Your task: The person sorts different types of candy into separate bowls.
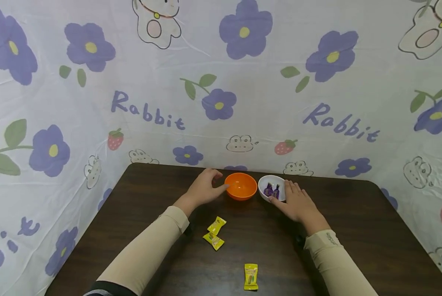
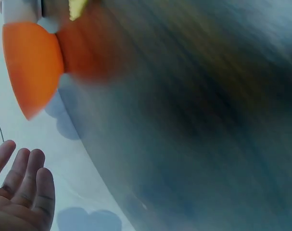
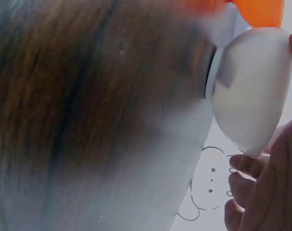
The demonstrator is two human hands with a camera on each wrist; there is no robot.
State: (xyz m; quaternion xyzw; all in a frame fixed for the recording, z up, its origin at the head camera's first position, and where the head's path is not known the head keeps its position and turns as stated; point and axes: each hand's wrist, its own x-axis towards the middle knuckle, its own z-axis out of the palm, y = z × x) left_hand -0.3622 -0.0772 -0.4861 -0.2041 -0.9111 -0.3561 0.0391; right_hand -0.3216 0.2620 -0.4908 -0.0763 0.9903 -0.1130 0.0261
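Note:
An orange bowl [image 1: 240, 193] stands toward the back of the dark table. At its left side is my left hand [image 1: 202, 187], fingers relaxed and thumb reaching to the rim; the left wrist view has the fingers [image 2: 28, 175] apart from the orange bowl [image 2: 32, 67]. Beside it on the right, a white bowl [image 1: 261, 189] has several purple-wrapped candies [image 1: 272, 190] in it. My right hand [image 1: 298, 203] rests against this bowl's right side, fingers extended along the edge, thumb at the near rim. From the right wrist, fingertips [image 3: 244, 163] meet the white bowl's [image 3: 251, 91] rim.
Two yellow-wrapped candies [image 1: 216, 226] lie close together in front of the orange bowl. Another yellow candy [image 1: 251, 277] sits nearer the table's [image 1: 354, 246] front. A patterned cloth [image 1: 258, 102] hangs behind the back edge and along both sides.

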